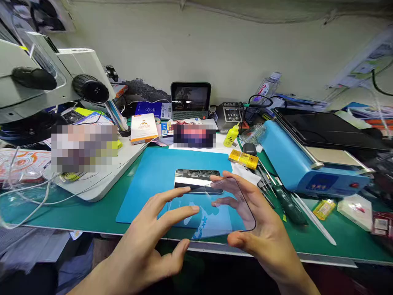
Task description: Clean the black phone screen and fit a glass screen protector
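Over a blue mat [144, 176], 1 clear sheet [215, 219] with a thin dark edge is held up in the right hand [267, 229]

Right thumb and fingers are clamped on the sheet's right end; the left hand [150, 237] has its fingers and thumb spread apart by the other end, though I cannot tell if they touch it; 1 phone [198, 180] lies on the mat just beyond, near 1 yellow bottle [231, 136]
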